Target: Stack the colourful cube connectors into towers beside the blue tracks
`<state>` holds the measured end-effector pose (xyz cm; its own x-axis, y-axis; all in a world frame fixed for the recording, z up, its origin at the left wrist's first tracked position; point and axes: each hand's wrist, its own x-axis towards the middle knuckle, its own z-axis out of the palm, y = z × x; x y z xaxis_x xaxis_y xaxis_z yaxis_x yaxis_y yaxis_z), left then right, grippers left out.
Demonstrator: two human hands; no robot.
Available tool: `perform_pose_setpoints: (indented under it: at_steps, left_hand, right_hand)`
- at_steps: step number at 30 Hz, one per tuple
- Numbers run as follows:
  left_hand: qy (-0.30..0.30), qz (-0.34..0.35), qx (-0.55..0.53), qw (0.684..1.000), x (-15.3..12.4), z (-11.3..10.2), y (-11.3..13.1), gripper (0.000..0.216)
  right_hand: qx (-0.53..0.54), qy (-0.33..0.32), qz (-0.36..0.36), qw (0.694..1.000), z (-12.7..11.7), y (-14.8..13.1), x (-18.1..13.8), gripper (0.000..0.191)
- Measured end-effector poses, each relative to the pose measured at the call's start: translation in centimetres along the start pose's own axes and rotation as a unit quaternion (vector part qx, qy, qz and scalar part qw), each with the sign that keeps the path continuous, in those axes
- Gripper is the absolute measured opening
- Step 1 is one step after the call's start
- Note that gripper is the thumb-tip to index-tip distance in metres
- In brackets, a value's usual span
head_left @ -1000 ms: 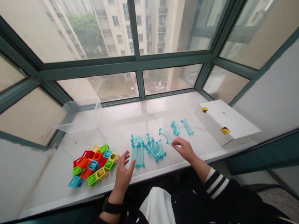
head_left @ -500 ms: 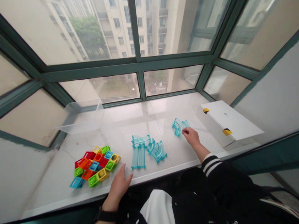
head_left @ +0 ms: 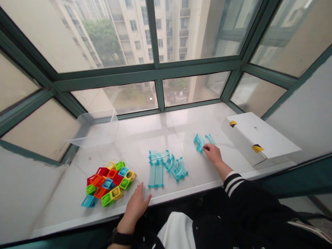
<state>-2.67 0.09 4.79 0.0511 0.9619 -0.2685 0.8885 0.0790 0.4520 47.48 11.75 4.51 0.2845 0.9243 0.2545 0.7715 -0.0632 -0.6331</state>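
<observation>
Right hand (head_left: 213, 153): thumb and fingertips drawn together at the near side of a curved, translucent turquoise plastic track section (head_left: 199, 142). From my remote station I cannot tell whether the fingertips pinch the plastic or only meet its edge. I locate a second translucent turquoise plastic section (head_left: 210, 138) just beyond the fingers, to the right of the curved one and partly hidden by the hand.

Left hand (head_left: 136, 204): relaxed and unclosed, thumb spread from the fingers, nothing in its grasp. I register it at the front edge of the white, marble-patterned sill (head_left: 143, 130), near a cluster of red, orange, yellow, green and blue hollow plastic blocks (head_left: 108, 184). A black wristband (head_left: 122, 238) encircles the left wrist.

Between the two hands I identify a close group of turquoise pieces: long straight strips (head_left: 156, 175), a wide piece (head_left: 159, 156) at their far end, and overlapping curved pieces (head_left: 176, 167) to the right.

Surroundings: a clear plastic bin (head_left: 99, 139) stands at the rear left. A white rectangular box (head_left: 269, 132) with yellow-and-black tabs (head_left: 258, 148) lies at the right, well apart from the blocks.
</observation>
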Motion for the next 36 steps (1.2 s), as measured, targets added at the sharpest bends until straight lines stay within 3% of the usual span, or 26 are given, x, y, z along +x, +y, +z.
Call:
perform_pose_setpoints:
  at_steps: [8,21,36]
  left_hand:
    - [0.006,-0.001,0.009,1.0,0.0,0.5,-0.3,0.075]
    - [-0.07,-0.018,0.075,0.995,-0.4,-0.2,0.5,0.076]
    - [-0.047,-0.016,0.06,0.997,-0.3,0.7,-0.3,0.074]
  right_hand:
    - [-0.007,-0.008,-0.017,1.0,0.4,0.4,0.1,0.017]
    - [-0.018,-0.01,-0.047,0.999,1.1,1.1,-0.1,0.031]
    - [-0.036,-0.022,-0.061,0.997,1.0,0.9,-0.4,0.031]
